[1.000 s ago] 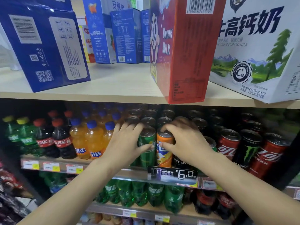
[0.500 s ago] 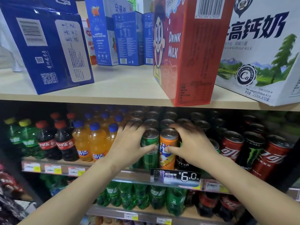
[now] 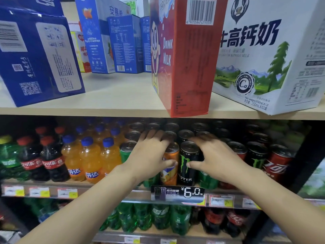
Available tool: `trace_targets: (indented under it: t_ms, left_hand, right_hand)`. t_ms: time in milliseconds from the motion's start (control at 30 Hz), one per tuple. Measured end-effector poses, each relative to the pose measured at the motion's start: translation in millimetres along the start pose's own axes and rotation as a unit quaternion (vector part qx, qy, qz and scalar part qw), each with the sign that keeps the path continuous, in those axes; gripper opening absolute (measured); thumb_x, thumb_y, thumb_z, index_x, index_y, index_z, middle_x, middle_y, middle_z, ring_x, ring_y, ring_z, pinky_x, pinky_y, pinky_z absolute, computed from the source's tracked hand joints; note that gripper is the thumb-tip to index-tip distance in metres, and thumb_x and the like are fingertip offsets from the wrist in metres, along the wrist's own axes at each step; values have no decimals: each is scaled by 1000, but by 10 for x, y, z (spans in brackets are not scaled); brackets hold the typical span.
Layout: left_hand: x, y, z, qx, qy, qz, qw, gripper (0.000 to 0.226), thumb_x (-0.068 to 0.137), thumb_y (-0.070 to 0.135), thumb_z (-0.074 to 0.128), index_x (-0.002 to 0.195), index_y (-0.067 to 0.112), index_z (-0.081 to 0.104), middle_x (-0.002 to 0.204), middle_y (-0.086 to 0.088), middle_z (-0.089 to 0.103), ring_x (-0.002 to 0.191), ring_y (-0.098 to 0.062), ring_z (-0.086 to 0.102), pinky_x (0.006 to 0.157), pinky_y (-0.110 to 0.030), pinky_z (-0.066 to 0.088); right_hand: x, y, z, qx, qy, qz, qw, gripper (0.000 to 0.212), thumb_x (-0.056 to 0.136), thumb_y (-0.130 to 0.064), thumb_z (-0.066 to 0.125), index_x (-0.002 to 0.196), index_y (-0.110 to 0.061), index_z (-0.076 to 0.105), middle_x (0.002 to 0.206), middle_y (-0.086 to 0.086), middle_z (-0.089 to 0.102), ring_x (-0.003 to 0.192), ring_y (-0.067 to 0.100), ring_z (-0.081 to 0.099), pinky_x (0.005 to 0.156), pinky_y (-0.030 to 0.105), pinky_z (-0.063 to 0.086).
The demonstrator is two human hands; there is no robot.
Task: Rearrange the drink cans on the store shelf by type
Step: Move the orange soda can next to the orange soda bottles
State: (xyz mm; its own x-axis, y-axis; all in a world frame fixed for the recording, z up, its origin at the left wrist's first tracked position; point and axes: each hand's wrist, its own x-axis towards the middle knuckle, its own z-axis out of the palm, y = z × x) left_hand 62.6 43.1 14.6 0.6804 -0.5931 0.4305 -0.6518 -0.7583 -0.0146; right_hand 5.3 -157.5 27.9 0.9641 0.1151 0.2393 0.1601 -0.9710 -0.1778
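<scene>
Drink cans stand in rows on the middle shelf point(image 3: 109, 191). My left hand point(image 3: 151, 155) wraps an orange soda can point(image 3: 170, 170) in the front row, with the thumb on its front and the fingers over its top. My right hand point(image 3: 217, 160) grips the black Monster can point(image 3: 187, 164) right beside it. The two cans stand upright and touch. Green cans stand to the left point(image 3: 125, 152) and low behind my right hand point(image 3: 208, 181). To the right are red cola cans point(image 3: 277, 166) and another black Monster can point(image 3: 255, 156).
Orange soda bottles point(image 3: 88, 161), cola bottles point(image 3: 31, 161) and a green bottle point(image 3: 7, 159) fill the shelf's left part. Milk cartons, one red point(image 3: 186, 64) and one white point(image 3: 270, 55), overhang the board above. A black price tag point(image 3: 177, 192) clips to the shelf rail.
Both hands have shifted one can to the right. The left went from the green can to the orange one, the right from the orange can to the black Monster can.
</scene>
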Motion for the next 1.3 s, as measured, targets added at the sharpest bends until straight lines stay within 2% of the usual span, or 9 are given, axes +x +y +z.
trace_targets:
  t_ms: [200,333,467,600,767,900,967,1067,1300]
  left_hand:
    - [7,22,45,-16,6,-27,999,67,75,62,66,132,31,51,131,0,53,127,-25,37,111,-41,25]
    - [8,20,47,-27,0,-35,999,67,75,62,67,132,32,51,134,1,54,129,-25,35,112,-41,22]
    - [-6,-15,57,-48,-4,-46,998,65,75,62,68,130,32,52,133,1,55,126,-25,38,110,-40,26]
    - [-27,-31,72,-64,-6,-47,997,67,76,62,68,133,32,51,134,1,54,126,-25,40,108,-39,30]
    - [-122,-103,-24,-86,-18,-31,996,78,74,65,68,140,30,45,139,-1,52,129,-23,42,106,-38,36]
    - [-336,-392,-220,-78,-17,-76,994,93,64,80,57,142,32,42,142,-1,50,128,-23,42,104,-40,36]
    - [-442,-521,-286,-51,-40,-93,994,96,64,77,62,145,31,38,141,-2,50,125,-26,43,102,-40,36]
    - [-551,-593,-320,-18,-78,-108,991,90,71,70,66,143,23,39,138,-3,50,121,-25,43,102,-37,37]
    - [-644,-631,-289,-57,-58,-106,991,71,82,58,65,137,19,44,137,2,48,123,-15,37,98,-29,38]
  right_hand:
    - [-29,22,46,-2,0,19,1000,71,83,-49,71,144,-27,44,147,2,51,134,27,47,108,39,41]
    - [-51,27,37,17,23,4,1000,77,80,-47,74,147,-28,41,149,1,50,136,26,45,110,41,40]
    - [-129,80,-53,17,52,1,999,75,80,-47,73,146,-28,44,146,0,53,134,24,46,111,38,38]
    - [-252,210,-201,-3,52,35,998,69,85,-49,67,146,-26,43,139,4,58,130,27,48,110,38,38]
    - [-381,245,-184,10,48,17,999,63,87,-48,66,143,-27,46,138,-2,57,130,21,44,111,35,35]
    - [-365,143,-133,35,63,-16,997,58,86,-47,67,138,-27,52,134,-6,59,130,17,44,111,32,34]
    - [-298,44,-94,40,67,-36,996,58,85,-47,68,138,-27,53,135,-4,59,130,18,45,111,33,35]
    - [-166,-128,-60,46,67,-60,995,61,85,-49,67,140,-28,51,143,-4,55,134,17,44,114,34,33]
    - [36,-195,18,40,28,-39,998,68,81,-54,68,141,-30,47,150,-6,49,137,17,43,113,36,36]
